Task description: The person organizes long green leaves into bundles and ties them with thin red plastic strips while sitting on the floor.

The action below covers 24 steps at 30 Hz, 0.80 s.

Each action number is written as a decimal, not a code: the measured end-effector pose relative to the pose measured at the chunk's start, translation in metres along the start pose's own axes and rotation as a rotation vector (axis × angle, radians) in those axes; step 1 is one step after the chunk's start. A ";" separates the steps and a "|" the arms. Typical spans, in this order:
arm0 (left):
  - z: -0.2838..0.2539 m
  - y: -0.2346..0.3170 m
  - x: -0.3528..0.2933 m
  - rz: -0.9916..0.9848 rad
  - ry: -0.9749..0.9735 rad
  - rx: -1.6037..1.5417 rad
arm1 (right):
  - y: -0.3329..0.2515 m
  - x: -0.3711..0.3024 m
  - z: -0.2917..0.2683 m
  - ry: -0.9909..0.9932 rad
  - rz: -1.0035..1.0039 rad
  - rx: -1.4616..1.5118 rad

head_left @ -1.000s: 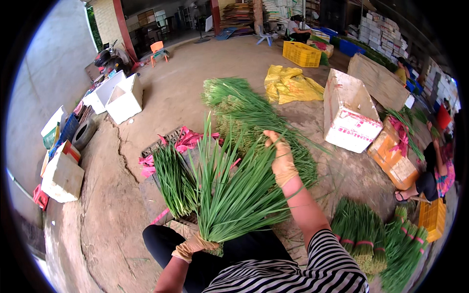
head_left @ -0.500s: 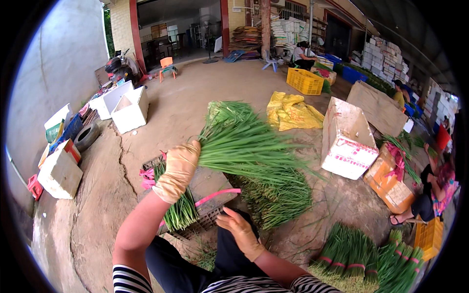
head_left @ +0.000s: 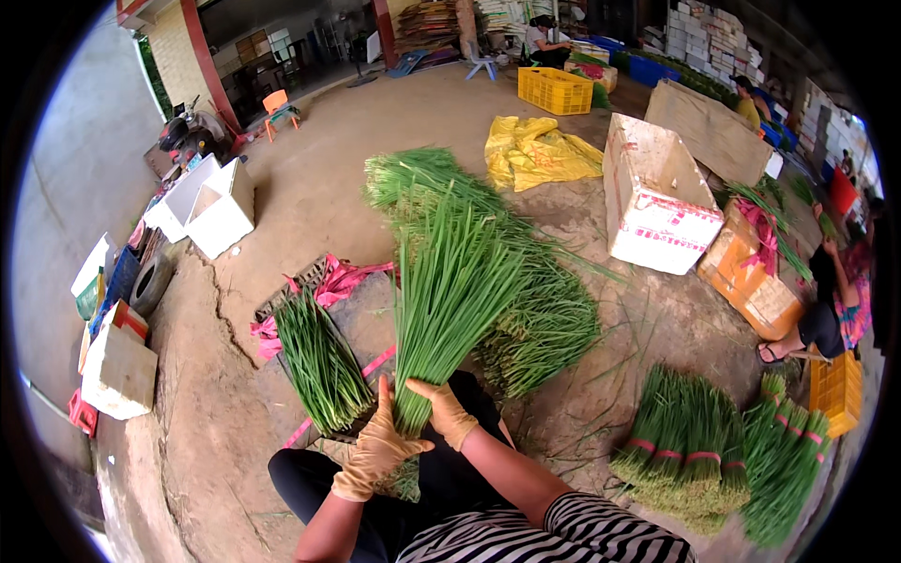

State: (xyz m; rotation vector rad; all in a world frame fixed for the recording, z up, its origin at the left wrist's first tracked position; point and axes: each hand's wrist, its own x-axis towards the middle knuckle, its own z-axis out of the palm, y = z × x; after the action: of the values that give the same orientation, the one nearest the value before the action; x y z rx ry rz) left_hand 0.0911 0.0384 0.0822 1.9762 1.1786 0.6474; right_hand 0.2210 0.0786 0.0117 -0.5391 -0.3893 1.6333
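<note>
Bunch of long green chives [head_left: 449, 296], loose, tips fanned upward, butt ends above the person's lap. Right hand [head_left: 450, 415], tan-gloved: fingers curled round the lower stems, thumb across the front. Left hand [head_left: 377, 452], tan-gloved: fingers extended, thumb spread wide, set against the stem base. Low platform [head_left: 374, 317], grey, just beyond: second pile of chives [head_left: 324, 361] and pink strip [head_left: 378, 360]. Larger heap [head_left: 549, 328] on concrete floor [head_left: 310, 178], right. Lower right: pink-banded bundles [head_left: 685, 446]. Farther off: white foam box [head_left: 662, 202], yellow sack [head_left: 535, 159], yellow crate [head_left: 554, 91], orange chair [head_left: 275, 99].
</note>
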 end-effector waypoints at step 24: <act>-0.006 -0.076 -0.055 -0.259 -0.168 -1.296 | -0.083 -0.014 0.058 -0.215 -0.556 -1.267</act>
State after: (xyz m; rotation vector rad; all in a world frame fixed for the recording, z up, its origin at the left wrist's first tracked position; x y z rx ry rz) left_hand 0.0220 0.0147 0.0228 0.7440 0.5818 0.7881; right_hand 0.2589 0.0793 0.1068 -1.0498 -1.6105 0.7402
